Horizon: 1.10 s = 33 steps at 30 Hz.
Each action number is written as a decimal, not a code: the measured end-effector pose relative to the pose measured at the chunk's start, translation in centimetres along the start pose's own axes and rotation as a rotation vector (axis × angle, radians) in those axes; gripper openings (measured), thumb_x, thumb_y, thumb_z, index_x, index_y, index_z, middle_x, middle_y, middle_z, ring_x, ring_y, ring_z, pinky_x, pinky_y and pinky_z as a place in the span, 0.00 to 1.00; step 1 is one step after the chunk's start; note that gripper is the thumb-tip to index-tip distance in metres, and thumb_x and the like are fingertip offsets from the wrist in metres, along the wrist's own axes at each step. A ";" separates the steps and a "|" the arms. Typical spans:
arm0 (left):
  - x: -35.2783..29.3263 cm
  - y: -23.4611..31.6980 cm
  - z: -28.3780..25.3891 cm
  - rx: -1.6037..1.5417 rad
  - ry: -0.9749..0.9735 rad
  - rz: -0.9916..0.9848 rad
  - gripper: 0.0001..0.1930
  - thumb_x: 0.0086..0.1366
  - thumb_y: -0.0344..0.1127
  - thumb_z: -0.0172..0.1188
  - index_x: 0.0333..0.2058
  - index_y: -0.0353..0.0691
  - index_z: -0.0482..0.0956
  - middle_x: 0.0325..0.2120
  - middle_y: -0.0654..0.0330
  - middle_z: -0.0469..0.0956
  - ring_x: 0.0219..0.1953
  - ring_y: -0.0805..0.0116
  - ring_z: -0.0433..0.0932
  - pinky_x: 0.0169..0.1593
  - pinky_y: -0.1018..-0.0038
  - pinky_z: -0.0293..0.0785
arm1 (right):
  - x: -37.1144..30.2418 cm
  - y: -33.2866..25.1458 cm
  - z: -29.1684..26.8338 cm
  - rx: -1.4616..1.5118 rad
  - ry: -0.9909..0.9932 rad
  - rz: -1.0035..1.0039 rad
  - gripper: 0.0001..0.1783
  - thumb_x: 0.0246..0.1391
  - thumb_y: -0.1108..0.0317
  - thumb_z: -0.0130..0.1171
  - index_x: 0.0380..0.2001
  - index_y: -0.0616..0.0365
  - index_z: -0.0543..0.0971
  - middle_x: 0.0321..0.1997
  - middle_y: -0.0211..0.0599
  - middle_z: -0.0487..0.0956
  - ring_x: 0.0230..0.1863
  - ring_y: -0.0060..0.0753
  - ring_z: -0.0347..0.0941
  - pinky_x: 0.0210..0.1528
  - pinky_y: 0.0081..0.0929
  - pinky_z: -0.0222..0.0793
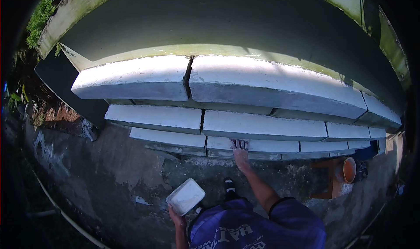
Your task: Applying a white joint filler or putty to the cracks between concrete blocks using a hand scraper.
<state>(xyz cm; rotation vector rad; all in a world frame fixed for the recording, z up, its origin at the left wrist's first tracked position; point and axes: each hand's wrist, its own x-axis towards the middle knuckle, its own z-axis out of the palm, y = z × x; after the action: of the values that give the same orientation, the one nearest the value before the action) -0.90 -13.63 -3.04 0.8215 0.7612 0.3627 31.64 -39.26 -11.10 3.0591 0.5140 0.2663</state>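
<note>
My left hand [176, 217] grips the lower left edge of a shallow white rectangular tray [186, 196], held tilted in front of me. Whether anything lies in the tray cannot be made out. My right arm reaches forward, and my right hand [239, 149] rests with fingers stretched out on the lowest row of long white-topped slabs [267, 145]. Its fingertips look whitish and reach the foot of the middle row [262, 123]. Dark gaps split the rows into separate slabs.
Above stands the widest slab row [271, 80], against a shaded wall [227, 21] streaked with green. An orange bucket [349, 170] stands at the right by a brown board [321, 179]. The stained concrete floor [105, 170] stretches left, with a pale pipe [65, 214] along it.
</note>
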 end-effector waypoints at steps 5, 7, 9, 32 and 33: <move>-0.6 0.5 0.3 0.020 0.026 0.018 0.29 0.67 0.57 0.41 0.57 0.40 0.63 0.53 0.58 0.68 0.56 0.63 0.66 0.60 0.66 0.57 | -4.4 -4.7 -1.4 -0.010 -0.093 -0.206 0.24 0.55 0.65 0.46 0.57 0.48 0.67 0.58 0.42 0.67 0.60 0.54 0.62 0.61 0.55 0.54; -0.7 0.4 0.3 -0.001 0.060 0.025 0.29 0.67 0.57 0.41 0.56 0.40 0.63 0.52 0.58 0.68 0.56 0.63 0.66 0.60 0.66 0.57 | -4.3 -4.8 -2.3 0.078 -0.170 -0.246 0.25 0.55 0.67 0.46 0.58 0.49 0.66 0.59 0.43 0.67 0.60 0.53 0.61 0.61 0.52 0.55; -0.7 0.5 0.1 -0.021 0.086 0.029 0.30 0.66 0.57 0.41 0.56 0.40 0.63 0.52 0.58 0.69 0.56 0.63 0.66 0.59 0.66 0.59 | -2.1 -4.2 -3.0 0.117 0.055 -0.210 0.25 0.54 0.69 0.47 0.57 0.50 0.67 0.58 0.43 0.68 0.60 0.52 0.62 0.61 0.49 0.56; -2.0 -2.7 -3.4 -0.004 0.279 0.137 0.28 0.68 0.55 0.39 0.53 0.36 0.66 0.47 0.56 0.71 0.50 0.64 0.71 0.54 0.68 0.65 | -0.8 -10.0 -0.5 -0.174 0.110 -0.435 0.25 0.55 0.63 0.48 0.58 0.51 0.66 0.53 0.51 0.71 0.52 0.56 0.70 0.54 0.55 0.63; -1.7 -3.4 -4.3 0.050 0.332 0.177 0.28 0.68 0.55 0.39 0.53 0.35 0.66 0.46 0.56 0.71 0.50 0.64 0.71 0.54 0.68 0.65 | -1.7 -10.2 -1.1 -0.171 0.116 -0.442 0.25 0.55 0.63 0.48 0.58 0.51 0.66 0.53 0.51 0.71 0.52 0.56 0.70 0.54 0.55 0.63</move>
<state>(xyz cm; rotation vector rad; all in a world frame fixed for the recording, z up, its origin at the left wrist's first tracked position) -5.13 -14.53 -6.76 0.8899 1.0118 0.6516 26.56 -30.23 -10.85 2.6836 1.0857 0.4428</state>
